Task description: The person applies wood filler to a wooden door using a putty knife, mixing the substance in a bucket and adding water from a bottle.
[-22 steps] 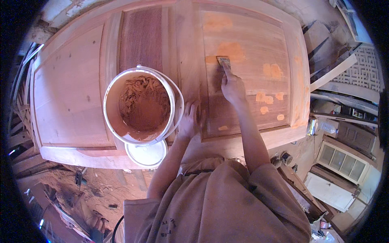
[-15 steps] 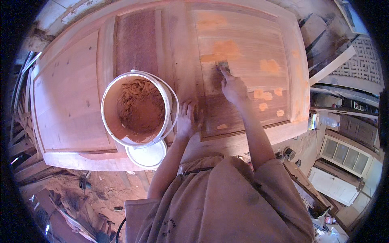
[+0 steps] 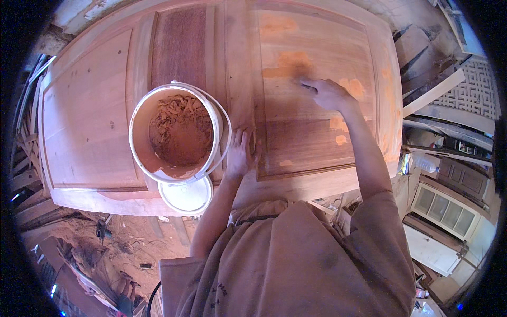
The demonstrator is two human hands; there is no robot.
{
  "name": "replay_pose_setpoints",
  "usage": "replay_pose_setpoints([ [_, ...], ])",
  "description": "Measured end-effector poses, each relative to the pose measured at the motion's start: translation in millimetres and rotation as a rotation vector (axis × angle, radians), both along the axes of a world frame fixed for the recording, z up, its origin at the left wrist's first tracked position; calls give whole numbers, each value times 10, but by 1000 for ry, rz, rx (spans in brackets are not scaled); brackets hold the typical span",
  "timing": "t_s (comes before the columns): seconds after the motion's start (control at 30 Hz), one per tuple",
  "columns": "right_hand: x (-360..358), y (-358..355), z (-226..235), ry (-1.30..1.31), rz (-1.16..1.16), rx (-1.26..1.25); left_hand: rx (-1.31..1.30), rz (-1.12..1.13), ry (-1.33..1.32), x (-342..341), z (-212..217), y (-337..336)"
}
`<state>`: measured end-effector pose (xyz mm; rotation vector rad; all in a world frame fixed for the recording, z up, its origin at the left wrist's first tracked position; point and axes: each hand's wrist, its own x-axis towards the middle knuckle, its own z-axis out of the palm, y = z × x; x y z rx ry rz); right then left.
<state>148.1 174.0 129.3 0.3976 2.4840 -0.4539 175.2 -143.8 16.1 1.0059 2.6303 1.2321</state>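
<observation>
A wooden panelled door [image 3: 179, 47] lies flat before me. My right hand [image 3: 330, 95] is over its right panel, closed on a putty knife [image 3: 309, 84] whose blade is blurred and partly hidden. Just beyond the blade spreads an orange filler patch [image 3: 288, 61]; a smaller patch [image 3: 353, 87] shows beside the hand. My left hand [image 3: 242, 156] rests on the door's middle rail with fingers apart, holding nothing. Left of it stands a white bucket [image 3: 138, 127] with reddish-brown filler [image 3: 182, 137] inside and its wire handle tipped toward that hand.
A round white lid [image 3: 186, 196] lies at the door's near edge, partly under the bucket. Wood offcuts [image 3: 435, 95] lean beyond the right end. Sawdust and scraps cover the floor [image 3: 132, 238] at lower left. A small glazed window frame [image 3: 449, 208] stands at the right.
My right hand has moved right with the putty knife, its wrist turning so the blade points left. My left hand remains on the door beside the bucket.
</observation>
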Motion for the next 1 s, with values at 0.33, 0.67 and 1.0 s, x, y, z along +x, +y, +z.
replay_pose_setpoints([
  [0.33, 390, -588, -677, 342, -397, 205, -56, -39, -82, -56, -35, 9],
  [0.67, 485, -268, -799, 417, -356, 195, -17, -22, 53, -49, -32, 69],
  [1.0, 470, -22, 23, 183, -206, 14, -43, 0, 63, -25, -58, 3],
])
